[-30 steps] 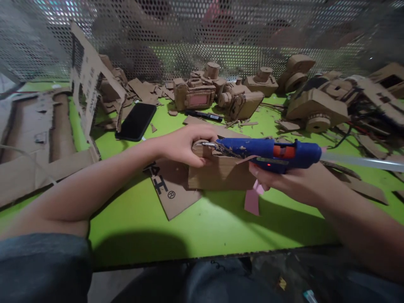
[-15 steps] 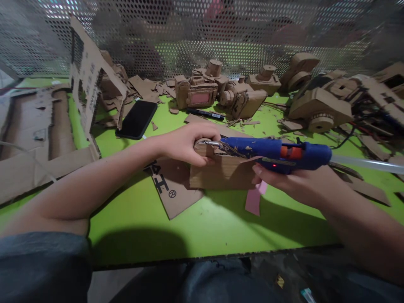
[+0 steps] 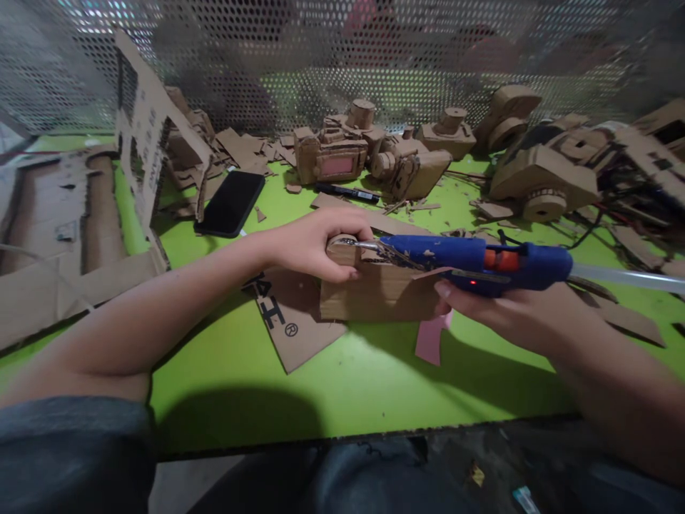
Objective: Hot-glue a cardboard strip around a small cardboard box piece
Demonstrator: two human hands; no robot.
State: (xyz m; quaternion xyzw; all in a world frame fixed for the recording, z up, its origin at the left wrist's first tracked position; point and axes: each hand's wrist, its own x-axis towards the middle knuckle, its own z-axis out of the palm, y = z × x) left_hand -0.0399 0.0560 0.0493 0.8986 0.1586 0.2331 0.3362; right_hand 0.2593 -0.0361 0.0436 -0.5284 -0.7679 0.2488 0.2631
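Gripping blue hot glue gun (image 3: pixel 471 261) — right hand (image 3: pixel 497 314) closed round it, nozzle pointing left at cardboard block (image 3: pixel 374 296), held by curled left hand (image 3: pixel 313 246).

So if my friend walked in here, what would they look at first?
Probably the blue hot glue gun in the right hand, above the bright green table. Its nozzle reaches a cardboard piece gripped by the left hand. Behind, cardboard models stand before a perforated metal screen.
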